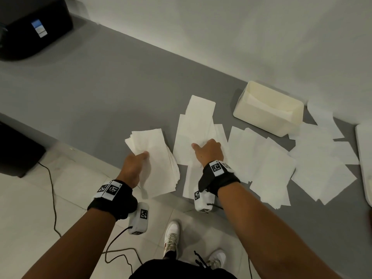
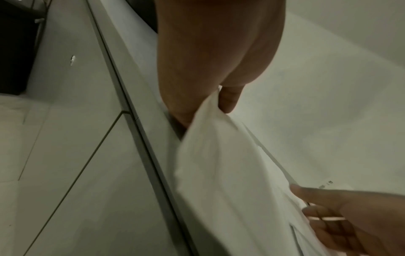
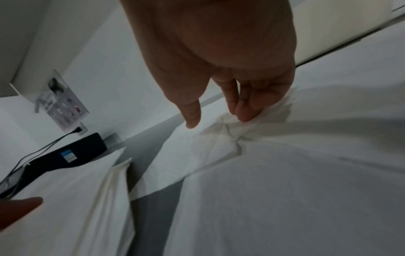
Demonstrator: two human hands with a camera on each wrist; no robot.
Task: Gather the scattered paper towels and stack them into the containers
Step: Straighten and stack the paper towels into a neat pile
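Observation:
My left hand grips a thick stack of white paper towels by its near left edge, thumb on top, just above the grey counter. The left wrist view shows the same stack hanging from that hand. My right hand rests on a loose paper towel lying on the counter. Its fingertips press down and bunch this towel; the thumb stands apart. More towels lie scattered to the right. A cream container with some towels inside stands by the wall.
A white tray or second container shows at the right edge. A black device sits at the counter's far left, and a black box stands on the floor. Cables run over the tiles near my shoes.

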